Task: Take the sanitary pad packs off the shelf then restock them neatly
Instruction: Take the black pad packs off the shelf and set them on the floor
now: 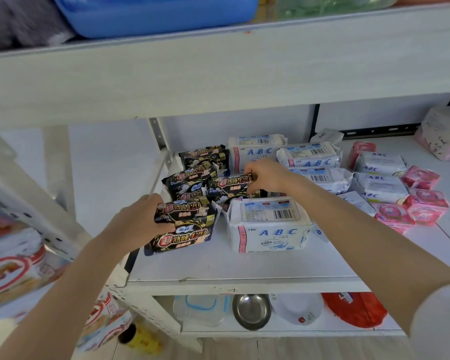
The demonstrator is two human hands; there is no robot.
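Note:
Several black "420" pad packs lie at the left of the white shelf [234,266]. My left hand [140,216] grips the upper of two stacked black packs [186,213] at the front; the lower black pack [182,239] lies under it. My right hand [266,176] pinches another black pack [231,184] farther back. Two more black packs [204,154] sit behind. A white ABC pack [268,226] lies at the front, right of the black ones, below my right forearm.
More white ABC packs [309,155] and pink packs [424,206] fill the shelf's right side. An upper shelf board [218,74] overhangs. Below stand a metal bowl [252,311], a plastic container [200,309] and a red item [356,309]. Packaged goods [18,271] sit at the left.

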